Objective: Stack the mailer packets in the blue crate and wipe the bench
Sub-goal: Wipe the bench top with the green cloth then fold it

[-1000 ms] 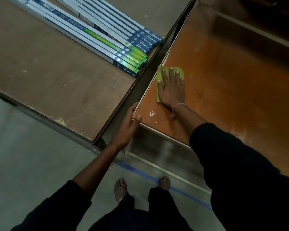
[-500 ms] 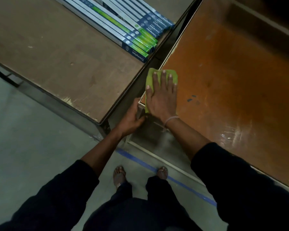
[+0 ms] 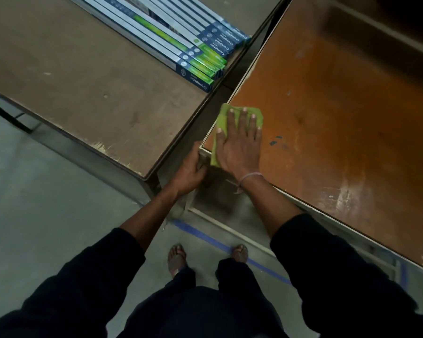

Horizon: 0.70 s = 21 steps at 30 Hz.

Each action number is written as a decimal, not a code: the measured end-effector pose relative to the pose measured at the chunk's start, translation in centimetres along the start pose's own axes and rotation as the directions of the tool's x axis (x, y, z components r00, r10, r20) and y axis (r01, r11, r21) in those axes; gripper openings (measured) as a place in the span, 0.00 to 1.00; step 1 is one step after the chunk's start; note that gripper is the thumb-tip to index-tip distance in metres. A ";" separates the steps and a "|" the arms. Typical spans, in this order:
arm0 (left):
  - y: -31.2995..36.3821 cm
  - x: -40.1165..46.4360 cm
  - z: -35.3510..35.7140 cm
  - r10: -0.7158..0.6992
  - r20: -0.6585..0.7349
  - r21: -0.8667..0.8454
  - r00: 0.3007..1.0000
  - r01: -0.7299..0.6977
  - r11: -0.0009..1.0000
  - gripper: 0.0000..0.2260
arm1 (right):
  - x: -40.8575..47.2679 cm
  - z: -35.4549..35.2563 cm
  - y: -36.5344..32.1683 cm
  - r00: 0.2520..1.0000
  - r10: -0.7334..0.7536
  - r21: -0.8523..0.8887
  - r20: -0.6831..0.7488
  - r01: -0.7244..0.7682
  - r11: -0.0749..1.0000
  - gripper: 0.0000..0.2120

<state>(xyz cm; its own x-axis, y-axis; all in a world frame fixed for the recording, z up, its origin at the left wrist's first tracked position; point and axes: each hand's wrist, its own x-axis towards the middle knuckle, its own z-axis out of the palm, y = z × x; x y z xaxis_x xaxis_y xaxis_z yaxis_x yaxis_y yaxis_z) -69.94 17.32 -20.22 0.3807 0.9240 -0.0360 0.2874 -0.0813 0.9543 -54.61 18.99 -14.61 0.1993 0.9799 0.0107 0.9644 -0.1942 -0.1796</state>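
Flat-fingered, your right hand [image 3: 238, 145] presses the green cloth [image 3: 221, 118] at the orange tabletop [image 3: 340, 113] corner, mid-frame; your left hand [image 3: 189, 170] grips its edge. Wiping underway; no crate or mailers visible.

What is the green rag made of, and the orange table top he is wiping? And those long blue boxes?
Green rag: looks like soft cloth, because it folds and wrinkles under the right hand.
Orange table top: probably wood board with a smooth coat; it shines near the front and has a pale edge strip.
Long blue boxes: likely printed cardboard, with sharp flat edges and lettering.
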 end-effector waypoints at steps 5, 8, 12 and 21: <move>1.5 -0.4 -1.2 -0.052 0.067 -0.129 0.996 0.060 0.990 0.20 | -2.2 -0.3 1.2 0.999 -0.049 -0.039 -0.017 0.048 0.998 0.31; 2.4 -0.3 -2.4 -0.026 0.129 -0.054 0.991 0.033 0.998 0.21 | -3.1 -1.0 4.5 0.995 -0.098 -0.037 -0.016 0.097 0.995 0.31; 3.3 0.4 -2.3 0.037 0.042 0.212 0.998 -0.045 0.976 0.27 | -5.3 -1.1 6.4 0.996 0.065 -0.042 -0.054 -0.067 0.997 0.31; 6.8 3.3 2.0 0.386 0.215 0.476 0.897 -0.441 0.761 0.28 | -10.4 -2.9 15.5 0.946 0.304 -0.068 -0.116 -0.313 0.947 0.31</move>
<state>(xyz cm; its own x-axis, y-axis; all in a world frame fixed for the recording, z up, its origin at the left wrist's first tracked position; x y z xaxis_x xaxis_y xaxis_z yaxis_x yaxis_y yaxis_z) -64.95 19.09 -14.42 0.6411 0.7173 0.2728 0.4688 -0.6475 0.6008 -41.24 5.70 -14.68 0.5015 0.8623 0.0701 0.8632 -0.4934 -0.1068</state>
